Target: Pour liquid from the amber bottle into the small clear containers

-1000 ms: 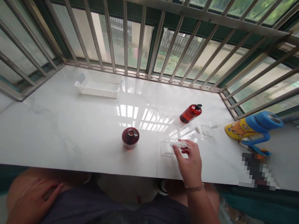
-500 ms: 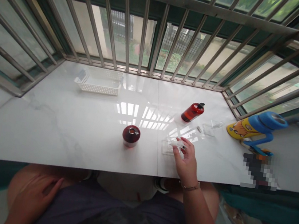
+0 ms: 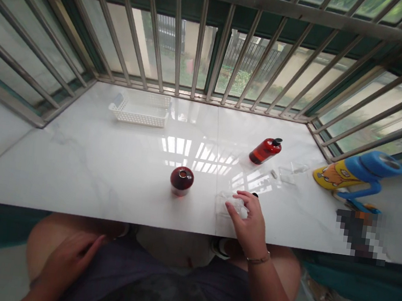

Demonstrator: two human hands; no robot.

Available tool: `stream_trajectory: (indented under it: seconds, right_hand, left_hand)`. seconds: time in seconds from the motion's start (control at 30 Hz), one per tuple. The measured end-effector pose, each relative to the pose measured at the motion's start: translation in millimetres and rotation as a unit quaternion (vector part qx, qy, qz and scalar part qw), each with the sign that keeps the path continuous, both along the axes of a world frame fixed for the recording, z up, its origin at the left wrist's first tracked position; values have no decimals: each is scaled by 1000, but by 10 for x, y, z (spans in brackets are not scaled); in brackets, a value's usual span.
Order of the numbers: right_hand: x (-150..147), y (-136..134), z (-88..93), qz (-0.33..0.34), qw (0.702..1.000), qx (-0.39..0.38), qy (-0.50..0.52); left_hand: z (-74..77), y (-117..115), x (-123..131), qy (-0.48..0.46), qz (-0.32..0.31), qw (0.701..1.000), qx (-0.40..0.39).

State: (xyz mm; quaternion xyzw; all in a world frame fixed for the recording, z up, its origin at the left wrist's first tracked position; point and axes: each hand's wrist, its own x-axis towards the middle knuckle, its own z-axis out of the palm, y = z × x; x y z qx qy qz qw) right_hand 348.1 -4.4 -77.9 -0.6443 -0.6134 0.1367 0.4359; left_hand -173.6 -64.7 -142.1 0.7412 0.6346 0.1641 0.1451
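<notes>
My right hand (image 3: 250, 223) is over a clear plastic tray (image 3: 222, 218) near the table's front edge. Its thumb and fingers curve around a small translucent item (image 3: 242, 209), mostly covered by the hand. A black end (image 3: 255, 195) shows past the knuckles and seems to belong to that item. Left of this hand stands a dark red bottle (image 3: 181, 181) without a cap, its round mouth facing up. A second red bottle (image 3: 265, 151) with a black top is farther back. My left hand (image 3: 68, 256) lies on my left thigh, fingers stretched out and holding nothing.
A white perforated basket (image 3: 139, 115) stands at the back left. At right are clear plastic pieces (image 3: 288, 176), a small grey piece (image 3: 274, 174) and a blue-and-yellow water bottle (image 3: 357, 171). Metal bars (image 3: 200, 46) border the white table (image 3: 91, 165).
My right hand has shifted slightly down at the tray, and the black end now shows beyond its knuckles. The whole view has moved a little. My left hand stays on the thigh.
</notes>
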Motion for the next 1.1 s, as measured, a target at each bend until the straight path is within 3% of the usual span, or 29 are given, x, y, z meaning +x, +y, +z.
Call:
stream_trajectory:
  seconds: [0.17,0.23,0.33,0.43,0.57,0.77,1.1]
  right_hand:
    - [-136,-155,13,15,1000,-11,5]
    - [-188,-206,15,18,1000,-9,3]
    - [-262,-273,16,16,1000,-4,-3]
    - [-322,-332,16,12,1000,-3,-9]
    - [-350,-384,27,12,1000,-12,-4]
    - [-303,-374,36,38,999,-34,13]
    - [-317,-350,-5,20,999,-42,16]
  left_hand:
    - [376,99,1240,-132,-208,967,58]
    - [536,233,1774,-158,-259,948,98]
    - [664,467,2429,-167,-250,948,106]
    - [652,658,2856,-178,-231,953,79]
    - [595,771,3081,-198,-215,956,30]
    - [634,754,3043,-193,-203,960,12]
    - [638,732,3038,-181,-195,964,-1]
